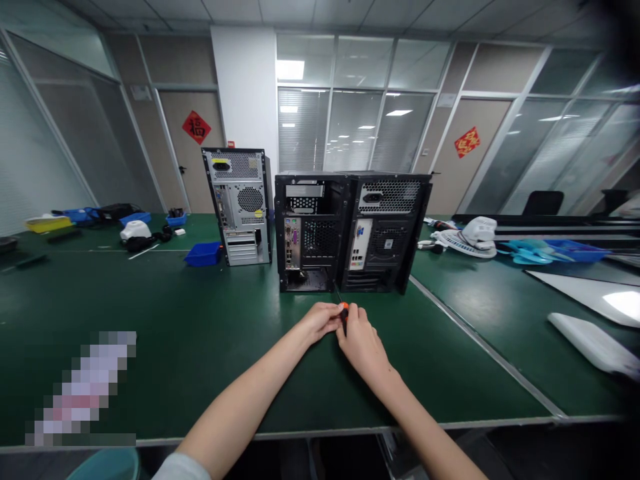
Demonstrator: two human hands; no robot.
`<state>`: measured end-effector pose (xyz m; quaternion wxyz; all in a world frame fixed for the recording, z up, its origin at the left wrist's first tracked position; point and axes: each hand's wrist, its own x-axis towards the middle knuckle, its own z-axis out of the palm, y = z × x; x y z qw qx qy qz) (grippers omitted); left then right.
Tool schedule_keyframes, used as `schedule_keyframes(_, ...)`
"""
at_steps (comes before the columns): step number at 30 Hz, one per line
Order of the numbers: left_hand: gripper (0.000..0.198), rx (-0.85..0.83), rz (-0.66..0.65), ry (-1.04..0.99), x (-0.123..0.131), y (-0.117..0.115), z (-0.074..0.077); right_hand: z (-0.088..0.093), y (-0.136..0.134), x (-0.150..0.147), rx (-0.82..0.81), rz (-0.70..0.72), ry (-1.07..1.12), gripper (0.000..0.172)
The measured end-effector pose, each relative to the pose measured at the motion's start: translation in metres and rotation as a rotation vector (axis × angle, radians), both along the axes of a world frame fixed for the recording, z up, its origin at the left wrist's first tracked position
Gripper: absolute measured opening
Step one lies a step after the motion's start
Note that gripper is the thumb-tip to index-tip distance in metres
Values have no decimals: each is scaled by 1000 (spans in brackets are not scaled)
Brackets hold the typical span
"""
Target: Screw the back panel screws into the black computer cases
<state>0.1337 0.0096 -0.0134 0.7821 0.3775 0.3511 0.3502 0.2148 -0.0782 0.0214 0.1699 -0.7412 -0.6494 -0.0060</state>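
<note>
A screwdriver (pixel 345 319) with an orange and black handle points away from me, its thin shaft reaching the lower edge of the computer cases. My right hand (pixel 364 339) is closed round its handle. At the front of the handle, the fingers of my left hand (pixel 323 321) are pinched together on the screwdriver. The shaft's tip meets the bottom corner where a black computer case (pixel 309 280) with an open power-supply bay stands against a second black computer case (pixel 390 277). Both cases show their rear panels. Whatever the tip touches is too small to make out.
A third computer tower (pixel 240 220) stands behind on the left, beside a blue tray (pixel 203 254). White fans (pixel 470 239), a blue tray (pixel 577 251) and white panels (pixel 590 340) lie to the right. A metal seam (pixel 480 340) crosses the green table (pixel 200 320). A blurred-out patch covers the lower left.
</note>
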Motion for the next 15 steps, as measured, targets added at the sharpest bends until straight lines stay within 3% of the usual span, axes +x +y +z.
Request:
schedule_keyframes(8,8,43,-2,-34,-1,-2,6,10,-1,-11,6,45,-457,32)
schedule_keyframes(15,11,69,-10,-46,-4,-1,9,0,-4,-13,91,99,-680,44)
